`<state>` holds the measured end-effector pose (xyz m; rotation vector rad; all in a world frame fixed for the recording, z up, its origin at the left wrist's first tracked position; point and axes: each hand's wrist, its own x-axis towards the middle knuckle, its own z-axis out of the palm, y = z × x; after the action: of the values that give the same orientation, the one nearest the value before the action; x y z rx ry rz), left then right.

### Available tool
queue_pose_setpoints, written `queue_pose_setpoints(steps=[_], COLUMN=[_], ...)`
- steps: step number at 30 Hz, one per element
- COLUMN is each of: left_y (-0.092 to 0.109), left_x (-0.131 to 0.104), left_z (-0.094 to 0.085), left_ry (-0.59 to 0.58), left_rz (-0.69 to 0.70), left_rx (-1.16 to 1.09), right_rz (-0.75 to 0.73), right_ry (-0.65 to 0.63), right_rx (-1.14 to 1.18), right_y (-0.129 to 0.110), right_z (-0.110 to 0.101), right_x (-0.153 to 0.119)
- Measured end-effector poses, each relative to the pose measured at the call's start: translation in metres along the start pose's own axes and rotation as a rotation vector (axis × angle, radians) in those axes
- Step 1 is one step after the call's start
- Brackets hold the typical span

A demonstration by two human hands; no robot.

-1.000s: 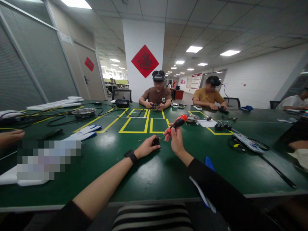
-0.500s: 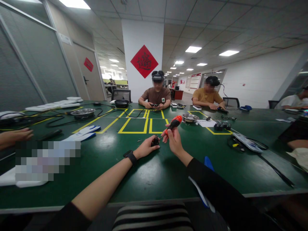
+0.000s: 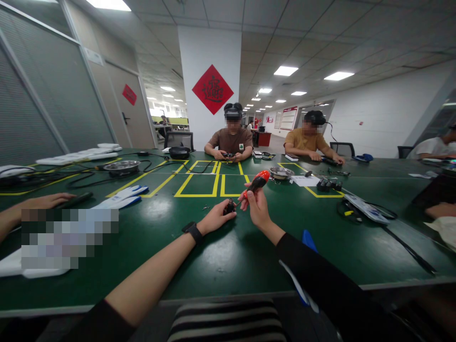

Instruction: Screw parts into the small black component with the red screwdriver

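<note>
My left hand (image 3: 215, 216) is closed around a small black part (image 3: 230, 206) just above the green table (image 3: 156, 259). Its exact kind is too small to make out. In my right hand (image 3: 259, 209) I grip a screwdriver (image 3: 260, 182) with a red and black handle, tilted so its shaft points down and left at the black part. Whether the tip touches the part, I cannot tell. A few tiny metal pieces, perhaps screws (image 3: 205, 207), lie on the table left of my left hand.
Metal bowls (image 3: 281, 174) (image 3: 122, 167) stand on the table. Black cylindrical parts (image 3: 329, 185) and a cable bundle (image 3: 351, 211) lie to the right. White-and-blue gloves (image 3: 124, 197) are at left, beside a neighbour's hand (image 3: 53, 202). Two people (image 3: 233, 137) (image 3: 309, 140) sit opposite.
The neighbour's hand at far left has moved right, onto a dark long object. The person at the right across the table has shifted a hand rightward. My hands stay nearly in place.
</note>
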<state>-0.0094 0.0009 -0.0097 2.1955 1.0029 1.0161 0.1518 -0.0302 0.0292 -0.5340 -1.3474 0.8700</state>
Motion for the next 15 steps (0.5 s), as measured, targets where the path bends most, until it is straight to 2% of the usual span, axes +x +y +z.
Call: queue_pose_setpoints(steps=[15], left_y=[-0.0017], left_x=[0.0011], left_z=[0.0006], left_ry=[0.004], left_rz=[0.012], left_rx=[0.004], right_rz=[-0.021], right_ry=[0.0], right_rx=[-0.024], right_y=[0.0002], right_z=[0.001], right_x=[-0.0009])
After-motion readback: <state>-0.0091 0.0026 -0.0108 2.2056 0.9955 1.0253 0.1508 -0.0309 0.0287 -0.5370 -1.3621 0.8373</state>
